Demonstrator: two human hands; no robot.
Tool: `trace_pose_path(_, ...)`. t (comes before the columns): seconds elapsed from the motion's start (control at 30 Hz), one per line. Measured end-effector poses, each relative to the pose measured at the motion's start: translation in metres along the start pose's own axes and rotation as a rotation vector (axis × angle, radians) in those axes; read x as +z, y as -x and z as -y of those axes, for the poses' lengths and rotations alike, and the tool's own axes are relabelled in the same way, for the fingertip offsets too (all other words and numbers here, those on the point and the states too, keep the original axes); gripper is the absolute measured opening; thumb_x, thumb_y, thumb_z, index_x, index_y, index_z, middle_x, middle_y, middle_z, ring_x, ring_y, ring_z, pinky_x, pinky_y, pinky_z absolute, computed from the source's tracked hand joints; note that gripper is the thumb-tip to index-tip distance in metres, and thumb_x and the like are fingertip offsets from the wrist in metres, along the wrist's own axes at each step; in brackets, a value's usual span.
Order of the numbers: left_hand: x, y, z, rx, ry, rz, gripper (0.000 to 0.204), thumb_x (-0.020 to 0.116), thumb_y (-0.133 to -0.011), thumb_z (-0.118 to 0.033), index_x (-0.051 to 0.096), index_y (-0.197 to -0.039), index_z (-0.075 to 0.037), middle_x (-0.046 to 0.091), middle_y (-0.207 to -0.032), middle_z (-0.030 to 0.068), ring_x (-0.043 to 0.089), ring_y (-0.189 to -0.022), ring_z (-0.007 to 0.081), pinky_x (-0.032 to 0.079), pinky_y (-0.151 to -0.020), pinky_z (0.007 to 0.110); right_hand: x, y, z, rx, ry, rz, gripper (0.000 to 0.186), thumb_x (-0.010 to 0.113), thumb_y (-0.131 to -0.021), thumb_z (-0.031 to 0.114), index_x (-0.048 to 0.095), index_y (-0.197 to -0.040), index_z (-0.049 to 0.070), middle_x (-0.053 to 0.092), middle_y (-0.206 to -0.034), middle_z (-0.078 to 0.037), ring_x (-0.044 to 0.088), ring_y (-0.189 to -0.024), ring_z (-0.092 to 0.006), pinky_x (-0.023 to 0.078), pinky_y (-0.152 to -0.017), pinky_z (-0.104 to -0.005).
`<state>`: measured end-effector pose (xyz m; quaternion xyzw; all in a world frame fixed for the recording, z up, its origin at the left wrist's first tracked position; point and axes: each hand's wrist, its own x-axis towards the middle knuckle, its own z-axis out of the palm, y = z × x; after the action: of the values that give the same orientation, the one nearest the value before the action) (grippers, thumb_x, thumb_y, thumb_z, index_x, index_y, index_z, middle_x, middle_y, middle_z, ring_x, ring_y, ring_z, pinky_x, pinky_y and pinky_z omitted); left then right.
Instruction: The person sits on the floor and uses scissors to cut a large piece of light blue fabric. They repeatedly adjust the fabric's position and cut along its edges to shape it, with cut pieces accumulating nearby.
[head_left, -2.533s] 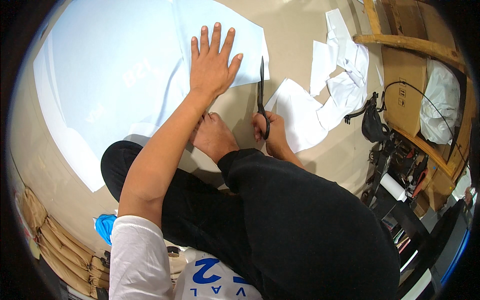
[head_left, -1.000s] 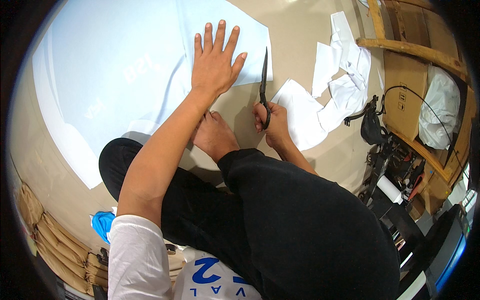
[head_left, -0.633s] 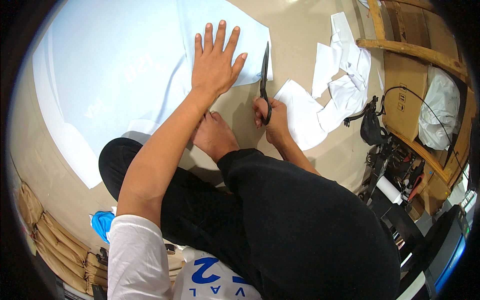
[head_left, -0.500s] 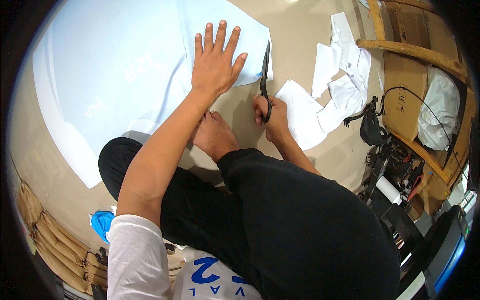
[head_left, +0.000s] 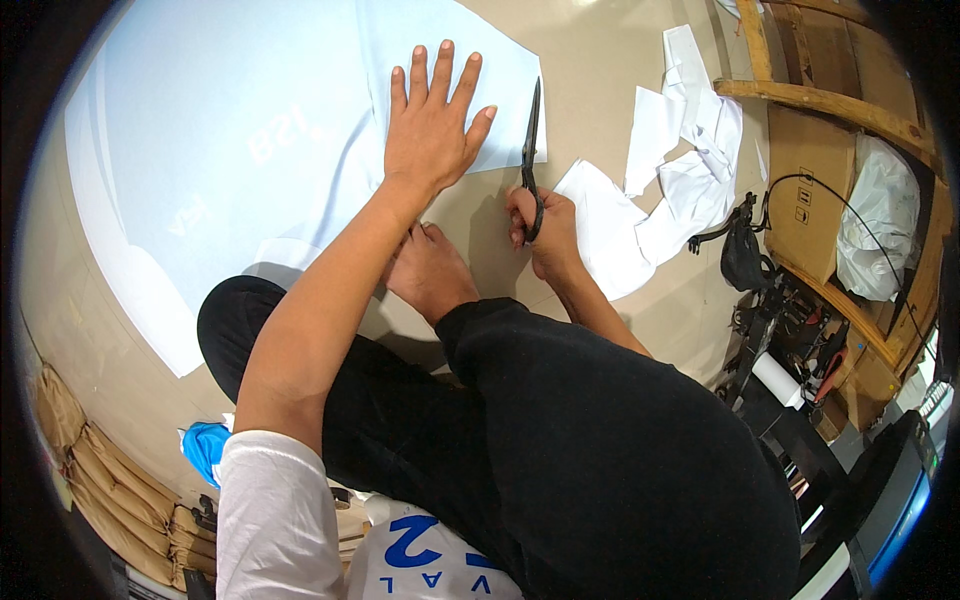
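A large pale blue sheet (head_left: pixel 220 90) with white margins lies spread on the beige floor (head_left: pixel 585 70). My left hand (head_left: pixel 428 135) lies flat on its right part, fingers spread. My right hand (head_left: pixel 545 235) is closed round the handles of long black scissors (head_left: pixel 530 165), whose blades point away from me at the sheet's right edge. My bare foot (head_left: pixel 430 270) is just below the left hand, partly hidden by that forearm.
White cut pieces (head_left: pixel 600 230) lie to the right. Beyond are a black bag (head_left: pixel 742 255), a cardboard box (head_left: pixel 800 220), a white plastic bundle (head_left: pixel 870 220) and a wooden frame (head_left: pixel 830 95). Tan folded material (head_left: pixel 115 480) and blue cloth (head_left: pixel 205 450) lie at lower left.
My right hand and the scissors have moved forward along the sheet's edge, away from me. My left hand shifted slightly up early on and has since stayed in place.
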<state>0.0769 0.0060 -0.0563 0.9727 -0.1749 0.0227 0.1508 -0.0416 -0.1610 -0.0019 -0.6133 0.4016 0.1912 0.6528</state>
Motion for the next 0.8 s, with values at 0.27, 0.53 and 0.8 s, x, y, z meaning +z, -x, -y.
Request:
trace_pose_path(0.27,0.0,0.001,0.001,0.002,0.002,-0.007,0.069,0.044,-0.115,-0.054,0.034,-0.174,-0.021,0.029,-0.18,0.0192,0.021,-0.167,0.0459,0.017,-0.135,0.065,0.003,-0.007,0.016,-0.019,-0.023,0.008,0.031,0.081,-0.094,0.028,0.065,-0.08,0.005,0.056,-0.066,0.0,0.052,-0.049,-0.0123,0.039,-0.047,-0.0296)
trace_pose_path(0.53,0.0,0.001,0.0,0.0,-0.001,-0.003,0.069,0.043,-0.115,-0.054,0.033,-0.174,-0.021,0.029,-0.18,0.0193,0.021,-0.167,0.0457,0.017,-0.135,0.065,0.002,-0.01,0.016,-0.005,-0.009,-0.004,0.029,0.081,-0.095,0.025,0.066,-0.081,0.005,0.056,-0.064,0.001,0.051,-0.047,-0.0115,0.039,-0.046,-0.0295)
trace_pose_path(0.8,-0.001,0.001,0.0,0.0,-0.006,0.005,0.069,0.044,-0.115,-0.054,0.034,-0.174,-0.022,0.029,-0.18,0.0191,0.022,-0.166,0.0461,0.017,-0.135,0.065,0.002,-0.017,0.023,-0.051,-0.035,0.024,0.025,0.078,-0.095,0.022,0.069,-0.082,0.003,0.058,-0.064,0.0,0.053,-0.048,-0.0116,0.041,-0.045,-0.0295)
